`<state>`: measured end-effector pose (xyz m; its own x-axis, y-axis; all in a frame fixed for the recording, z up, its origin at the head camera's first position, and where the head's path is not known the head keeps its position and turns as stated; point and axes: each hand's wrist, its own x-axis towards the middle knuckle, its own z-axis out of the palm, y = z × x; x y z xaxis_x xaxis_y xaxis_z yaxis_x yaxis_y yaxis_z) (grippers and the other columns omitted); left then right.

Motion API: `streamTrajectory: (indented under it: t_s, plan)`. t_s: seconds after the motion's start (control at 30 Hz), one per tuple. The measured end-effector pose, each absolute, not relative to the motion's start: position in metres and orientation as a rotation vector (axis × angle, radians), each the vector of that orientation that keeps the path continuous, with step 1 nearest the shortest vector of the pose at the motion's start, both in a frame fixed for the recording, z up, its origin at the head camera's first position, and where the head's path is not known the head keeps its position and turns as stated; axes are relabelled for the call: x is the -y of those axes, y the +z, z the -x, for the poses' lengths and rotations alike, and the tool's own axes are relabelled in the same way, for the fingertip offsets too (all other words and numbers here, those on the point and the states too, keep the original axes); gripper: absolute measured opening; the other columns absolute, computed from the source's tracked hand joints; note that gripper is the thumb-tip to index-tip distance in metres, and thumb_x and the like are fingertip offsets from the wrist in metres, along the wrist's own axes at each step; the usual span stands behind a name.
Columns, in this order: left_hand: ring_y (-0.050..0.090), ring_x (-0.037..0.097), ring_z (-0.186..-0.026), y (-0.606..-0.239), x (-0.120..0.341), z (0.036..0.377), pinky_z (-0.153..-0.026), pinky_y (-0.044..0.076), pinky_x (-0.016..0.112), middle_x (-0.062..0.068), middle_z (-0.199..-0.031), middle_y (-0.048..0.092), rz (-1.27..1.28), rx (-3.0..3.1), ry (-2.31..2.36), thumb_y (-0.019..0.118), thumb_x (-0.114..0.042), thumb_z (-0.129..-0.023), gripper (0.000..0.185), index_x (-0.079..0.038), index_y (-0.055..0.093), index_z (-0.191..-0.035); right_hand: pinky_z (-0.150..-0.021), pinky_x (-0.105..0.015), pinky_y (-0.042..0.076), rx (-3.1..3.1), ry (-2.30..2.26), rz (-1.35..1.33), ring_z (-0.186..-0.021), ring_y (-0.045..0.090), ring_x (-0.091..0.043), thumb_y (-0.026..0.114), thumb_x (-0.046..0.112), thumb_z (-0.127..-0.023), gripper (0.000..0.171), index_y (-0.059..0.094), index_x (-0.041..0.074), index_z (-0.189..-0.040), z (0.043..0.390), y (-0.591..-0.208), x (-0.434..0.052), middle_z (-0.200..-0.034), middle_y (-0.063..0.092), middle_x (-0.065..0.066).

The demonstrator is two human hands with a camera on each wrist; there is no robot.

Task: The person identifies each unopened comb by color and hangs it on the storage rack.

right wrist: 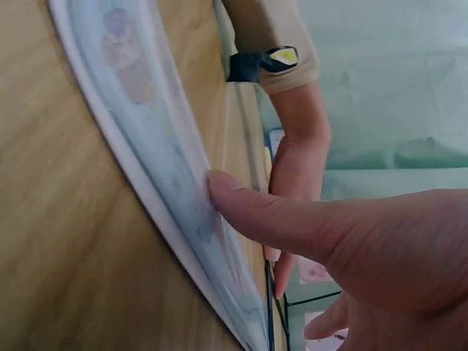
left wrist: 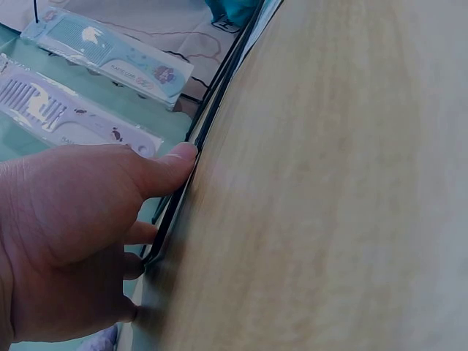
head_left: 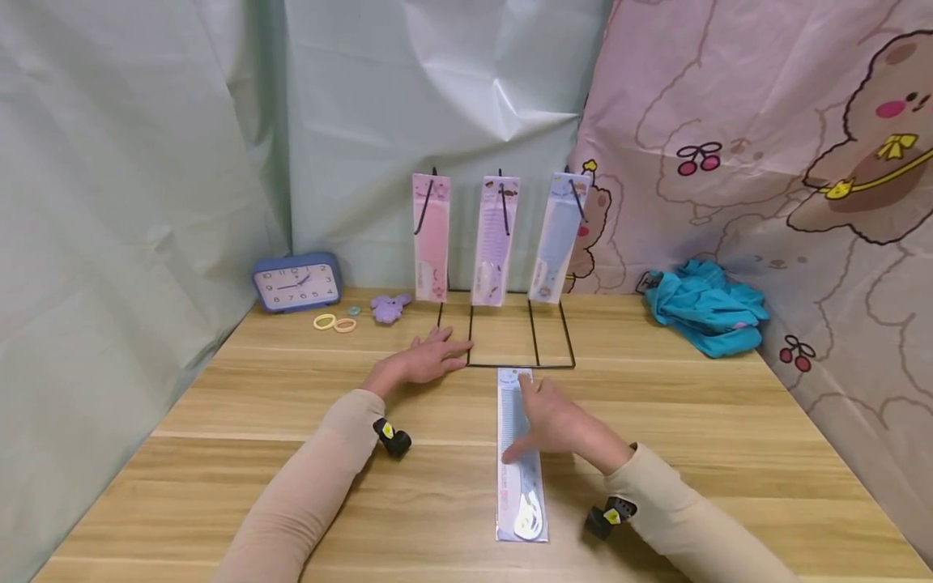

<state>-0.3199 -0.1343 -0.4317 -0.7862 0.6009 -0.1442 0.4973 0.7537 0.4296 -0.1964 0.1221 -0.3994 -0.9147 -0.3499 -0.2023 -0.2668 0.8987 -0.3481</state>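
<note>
Resting flat on the desk (head_left: 291,453), the right hand (head_left: 557,421) lies with spread fingers on a packaged comb (head_left: 519,461), thumb pressing the wrapper near its middle; the wrist view shows the thumb tip on the clear plastic, apparently pinning the pack so it cannot slide. The comb lies lengthwise at the desk's centre, its far end just short of the rack (head_left: 506,340) at 12 o'clock, its near end toward 6 o'clock.

The left hand (head_left: 426,362) lies open and palm down, at 10 o'clock from the comb, fingers extended against the left edge of the rack's wire base. From its wrist view the thumb touches the black wire, which looks like steadying the frame.

The comb is pale blue, sealed in a long narrow sleeve with a printed card backing, teeth toward the far end and a white handle showing at the near end. Three similar packs hang on the rack's hooks: pink (head_left: 431,239), lilac (head_left: 496,241) and blue (head_left: 557,237).

A clock (head_left: 297,282), hair ties (head_left: 334,323) and a teal cloth (head_left: 703,306) sit at the back.
</note>
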Motion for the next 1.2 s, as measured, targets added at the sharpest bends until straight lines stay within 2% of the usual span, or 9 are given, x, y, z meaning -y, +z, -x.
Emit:
streamTrajectory:
  t_s: [0.13,0.3,0.5,0.6,0.63,0.73,0.83,1.03,1.2]
  plan:
    - [-0.001,0.047,-0.149,-0.432,0.135,0.32,-0.113,0.0,0.071,0.027,-0.163,0.007,-0.861,-2.677,0.55,0.041,-0.038,-0.108,0.053,-0.018,0.035,-0.157,-0.1,-0.052,0.048,-2.778,-0.505,0.456,-0.118,0.053,-0.043,0.099,0.034,-0.058,0.132,0.019,-0.006,-0.155,0.198,-0.398,-0.126,-0.137,0.042,-0.038]
    - [-0.001,0.048,-0.149,-0.432,0.135,0.321,-0.112,0.001,0.072,0.027,-0.163,0.008,-0.859,-2.677,0.558,0.041,-0.038,-0.108,0.053,-0.018,0.036,-0.157,-0.095,-0.047,0.052,-2.704,-0.635,0.522,-0.108,0.059,-0.034,0.098,0.012,-0.055,0.126,0.021,-0.008,-0.154,0.209,-0.397,-0.142,-0.126,0.057,-0.029]
    - [-0.001,0.047,-0.149,-0.433,0.134,0.32,-0.113,0.001,0.071,0.027,-0.163,0.007,-0.856,-2.666,0.56,0.042,-0.039,-0.108,0.053,-0.019,0.036,-0.157,-0.058,-0.035,0.056,-2.449,-0.888,0.522,-0.071,0.06,-0.021,0.082,-0.009,-0.074,0.094,0.035,0.008,-0.154,0.22,-0.391,-0.164,-0.098,0.061,-0.014]
    - [-0.001,0.046,-0.149,-0.433,0.134,0.321,-0.113,-0.001,0.07,0.026,-0.163,0.006,-0.844,-2.662,0.561,0.041,-0.041,-0.108,0.054,-0.021,0.035,-0.157,-0.054,-0.038,0.056,-2.417,-0.892,0.512,-0.061,0.061,-0.025,0.08,-0.002,-0.081,0.075,0.045,0.006,-0.147,0.218,-0.386,-0.166,-0.095,0.061,-0.016]
    - [-0.002,0.046,-0.149,-0.433,0.135,0.321,-0.114,-0.001,0.069,0.026,-0.164,0.006,-0.841,-2.663,0.56,0.041,-0.041,-0.108,0.054,-0.022,0.035,-0.157,-0.06,-0.04,0.057,-2.455,-0.841,0.523,-0.066,0.062,-0.025,0.082,0.007,-0.083,0.071,0.046,0.004,-0.145,0.217,-0.385,-0.164,-0.101,0.063,-0.017]
    - [-0.002,0.044,-0.149,-0.432,0.135,0.322,-0.114,-0.002,0.068,0.025,-0.164,0.006,-0.831,-2.667,0.565,0.041,-0.042,-0.107,0.054,-0.023,0.035,-0.157,-0.085,-0.049,0.056,-2.613,-0.621,0.531,-0.097,0.065,-0.034,0.084,0.038,-0.081,0.087,0.042,-0.004,-0.146,0.209,-0.385,-0.152,-0.12,0.062,-0.024]
    - [-0.002,0.045,-0.149,-0.431,0.134,0.322,-0.114,-0.002,0.069,0.025,-0.164,0.006,-0.84,-2.674,0.567,0.04,-0.042,-0.108,0.054,-0.022,0.035,-0.157,-0.098,-0.05,0.05,-2.737,-0.453,0.517,-0.116,0.056,-0.038,0.088,0.046,-0.073,0.11,0.033,-0.008,-0.15,0.202,-0.389,-0.139,-0.135,0.051,-0.03]
    - [-0.001,0.046,-0.149,-0.432,0.134,0.321,-0.114,-0.001,0.069,0.026,-0.164,0.006,-0.84,-2.682,0.551,0.041,-0.041,-0.108,0.053,-0.022,0.035,-0.157,-0.069,-0.036,0.056,-2.654,-0.482,0.574,-0.087,0.06,-0.023,0.098,0.013,-0.054,0.108,0.038,-0.004,-0.142,0.194,-0.39,-0.137,-0.101,0.059,-0.012]
    - [-0.001,0.046,-0.149,-0.433,0.134,0.321,-0.114,-0.001,0.069,0.026,-0.163,0.007,-0.849,-2.684,0.548,0.041,-0.04,-0.108,0.053,-0.021,0.035,-0.157,-0.066,-0.035,0.054,-2.44,-0.7,0.721,-0.082,0.061,-0.019,0.088,-0.002,-0.068,0.099,0.032,0.001,-0.149,0.198,-0.38,-0.152,-0.096,0.062,-0.007]
